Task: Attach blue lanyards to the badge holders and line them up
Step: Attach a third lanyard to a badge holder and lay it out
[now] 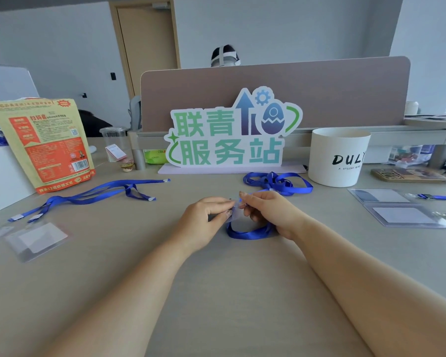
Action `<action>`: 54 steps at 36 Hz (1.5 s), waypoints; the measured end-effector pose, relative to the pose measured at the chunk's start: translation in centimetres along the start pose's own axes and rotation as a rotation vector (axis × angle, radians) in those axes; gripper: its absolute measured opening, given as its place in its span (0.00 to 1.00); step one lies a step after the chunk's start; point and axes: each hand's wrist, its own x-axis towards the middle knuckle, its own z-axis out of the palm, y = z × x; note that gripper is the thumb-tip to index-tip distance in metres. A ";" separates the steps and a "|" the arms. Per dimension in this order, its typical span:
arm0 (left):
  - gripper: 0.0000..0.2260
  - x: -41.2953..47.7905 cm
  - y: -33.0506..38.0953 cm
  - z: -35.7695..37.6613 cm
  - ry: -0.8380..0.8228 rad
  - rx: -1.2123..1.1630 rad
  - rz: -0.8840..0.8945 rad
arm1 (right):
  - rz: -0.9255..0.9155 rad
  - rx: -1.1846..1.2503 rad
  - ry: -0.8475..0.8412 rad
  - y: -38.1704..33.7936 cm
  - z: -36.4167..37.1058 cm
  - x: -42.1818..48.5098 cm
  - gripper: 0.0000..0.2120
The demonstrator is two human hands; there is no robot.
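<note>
My left hand and my right hand meet at the middle of the table, both pinching a clear badge holder that is mostly hidden between the fingers. A blue lanyard loops under my right hand and runs back to a tangle near the sign. Two loose blue lanyards lie spread at the left, above two clear badge holders. At the right lie two badge holders with blue lanyards clipped to them.
A green-lettered sign stands at the back centre, a white cup to its right, a phone beyond that. A yellow-orange snack bag leans at the left. A person sits behind the desk partition.
</note>
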 end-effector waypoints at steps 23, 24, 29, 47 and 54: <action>0.12 -0.3 1.3 0.1 0.012 -0.021 0.025 | 0.042 -0.144 0.170 -0.6 1.2 0.1 0.13; 0.14 -0.3 1.3 0.1 -0.003 -0.008 0.038 | 0.036 -0.143 0.160 -0.5 1.1 0.1 0.13; 0.12 0.0 0.9 -0.4 0.051 0.084 0.087 | -0.047 -0.028 0.061 0.2 0.5 0.3 0.13; 0.04 0.2 0.4 0.0 0.174 0.244 0.155 | -0.035 0.076 0.001 0.6 1.4 0.2 0.11; 0.09 0.3 0.7 -0.8 0.172 0.360 0.208 | -0.050 0.094 -0.049 -0.3 1.0 -0.2 0.13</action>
